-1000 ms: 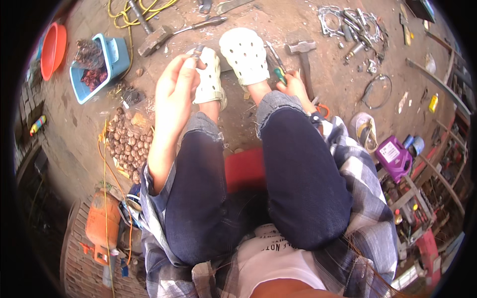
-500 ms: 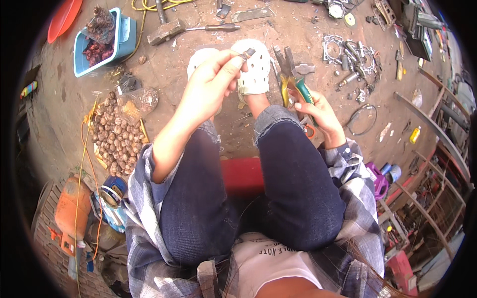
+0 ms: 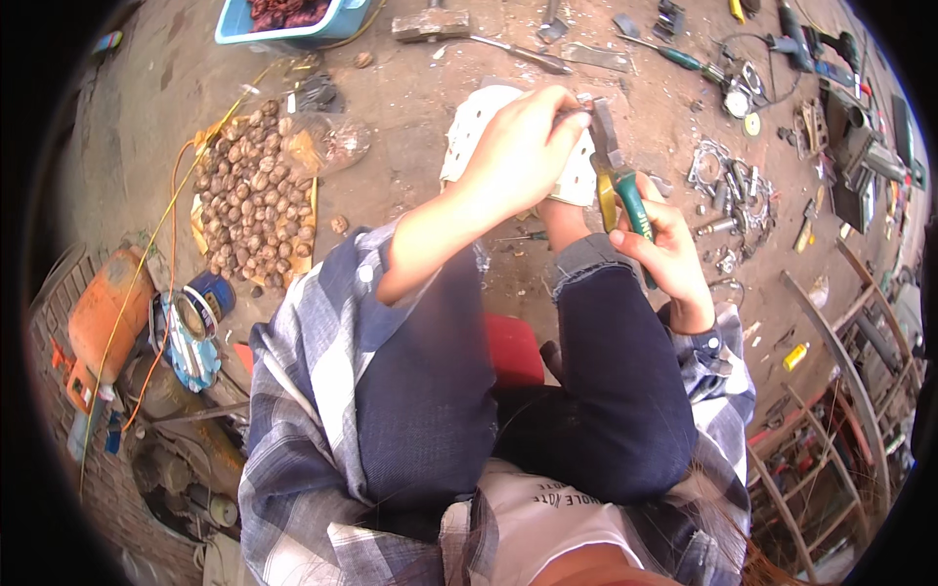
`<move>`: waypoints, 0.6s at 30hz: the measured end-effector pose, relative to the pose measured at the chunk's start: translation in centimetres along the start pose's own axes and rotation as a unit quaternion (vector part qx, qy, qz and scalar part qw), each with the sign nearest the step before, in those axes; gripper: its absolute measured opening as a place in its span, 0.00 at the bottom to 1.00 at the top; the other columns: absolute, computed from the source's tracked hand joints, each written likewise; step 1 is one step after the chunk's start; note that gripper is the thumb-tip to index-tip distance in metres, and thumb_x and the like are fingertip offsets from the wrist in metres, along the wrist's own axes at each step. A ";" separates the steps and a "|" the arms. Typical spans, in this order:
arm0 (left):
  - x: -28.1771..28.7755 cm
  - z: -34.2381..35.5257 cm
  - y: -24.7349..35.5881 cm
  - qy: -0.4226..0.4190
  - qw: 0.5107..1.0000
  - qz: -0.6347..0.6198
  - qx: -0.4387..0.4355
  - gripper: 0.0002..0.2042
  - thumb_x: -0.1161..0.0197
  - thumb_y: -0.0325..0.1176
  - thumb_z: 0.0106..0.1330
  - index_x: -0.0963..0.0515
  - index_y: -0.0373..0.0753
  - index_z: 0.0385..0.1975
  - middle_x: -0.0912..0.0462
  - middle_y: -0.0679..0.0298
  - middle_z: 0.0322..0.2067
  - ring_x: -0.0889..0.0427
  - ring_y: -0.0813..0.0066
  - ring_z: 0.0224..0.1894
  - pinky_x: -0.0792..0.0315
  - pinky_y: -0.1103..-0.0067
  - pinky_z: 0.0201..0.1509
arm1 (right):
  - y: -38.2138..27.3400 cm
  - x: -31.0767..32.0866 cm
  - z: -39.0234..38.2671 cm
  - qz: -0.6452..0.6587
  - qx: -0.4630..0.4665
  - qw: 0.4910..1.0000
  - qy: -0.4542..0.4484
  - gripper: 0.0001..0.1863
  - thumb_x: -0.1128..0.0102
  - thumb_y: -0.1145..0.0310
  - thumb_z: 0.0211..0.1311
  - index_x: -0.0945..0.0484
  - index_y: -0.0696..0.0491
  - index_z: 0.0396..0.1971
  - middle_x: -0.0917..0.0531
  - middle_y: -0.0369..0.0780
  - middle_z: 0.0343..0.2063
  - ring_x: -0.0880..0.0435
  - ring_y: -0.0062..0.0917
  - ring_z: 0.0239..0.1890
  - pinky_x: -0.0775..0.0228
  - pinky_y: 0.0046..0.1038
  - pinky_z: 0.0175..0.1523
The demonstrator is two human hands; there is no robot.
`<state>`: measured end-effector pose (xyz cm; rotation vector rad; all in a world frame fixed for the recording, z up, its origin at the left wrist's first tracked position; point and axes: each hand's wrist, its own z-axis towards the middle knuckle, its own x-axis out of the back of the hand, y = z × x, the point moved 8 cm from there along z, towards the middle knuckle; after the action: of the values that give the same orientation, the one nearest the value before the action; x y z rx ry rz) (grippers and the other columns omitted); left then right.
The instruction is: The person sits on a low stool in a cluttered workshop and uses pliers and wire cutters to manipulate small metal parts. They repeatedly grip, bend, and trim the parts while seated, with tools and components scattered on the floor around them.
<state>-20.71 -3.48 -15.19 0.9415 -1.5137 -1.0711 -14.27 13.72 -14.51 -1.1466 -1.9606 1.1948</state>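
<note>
A: Take the green-and-yellow-handled steel pliers [image 3: 628,188] as our marker. What lies nearest the body?

B: On the body side of them, dark-blue denim legs [image 3: 625,361], the cuff rough and frayed. A smooth, red, block-shaped seat [image 3: 513,352] shows between the knees.

A: And at the pliers themselves?

B: The bare right hand [image 3: 666,241] is wrapped round the curved handles, clamped on them. Just left of the pliers' head is the bare left hand [image 3: 535,137], thumb and forefinger pinched together on a small dark-grey piece [image 3: 585,101].

A: Are the pliers biting that piece?

B: I can't tell; it sits right beside the steel head, too small to show its shape. Nor can I see whether the jaws are apart or closed.

A: What's under the hands?

B: Cream clogs [image 3: 474,122], moulded with round holes, partly hidden behind the left hand and the pliers.

A: Farther out?

B: Well left of the pliers, a heap of round, wrinkled brown walnuts [image 3: 256,190], with a crinkled clear plastic bag [image 3: 337,142] at its edge. To their right, a jumble of grey metal parts [image 3: 738,190]. Farthest, beyond and left, a blocky steel hammer head [image 3: 430,25] and a light-blue plastic tub [image 3: 342,21].
</note>
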 end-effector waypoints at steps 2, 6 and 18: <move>0.2 0.0 0.3 0.005 0.999 0.046 -0.024 0.11 0.43 0.34 0.66 0.24 0.32 0.39 0.20 0.51 0.31 0.20 0.56 0.38 0.28 0.68 0.44 | -0.1 -0.3 0.1 -0.013 -0.033 0.999 0.003 0.07 0.35 0.74 0.51 0.24 0.59 0.25 0.28 0.38 0.42 0.29 0.21 0.43 0.40 0.23 0.47; 0.6 0.1 0.1 0.016 0.998 0.055 -0.021 0.11 0.43 0.34 0.65 0.24 0.32 0.37 0.20 0.49 0.33 0.20 0.52 0.40 0.29 0.65 0.45 | -0.6 -0.7 0.5 -0.029 -0.037 0.999 -0.005 0.06 0.34 0.74 0.51 0.21 0.59 0.27 0.26 0.40 0.44 0.27 0.24 0.46 0.37 0.25 0.52; -0.3 -0.3 -2.6 -0.031 0.991 -0.070 0.111 0.19 0.40 0.45 0.66 0.24 0.30 0.40 0.19 0.57 0.32 0.20 0.72 0.41 0.27 0.75 0.45 | -1.4 -1.6 1.1 -0.131 0.011 0.991 0.033 0.09 0.40 0.76 0.51 0.23 0.59 0.34 0.25 0.46 0.49 0.24 0.32 0.50 0.34 0.31 0.56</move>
<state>-20.26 -4.02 -17.75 1.1920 -1.6617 -1.0532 -14.90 11.57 -13.78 -0.8740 -1.9719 1.0246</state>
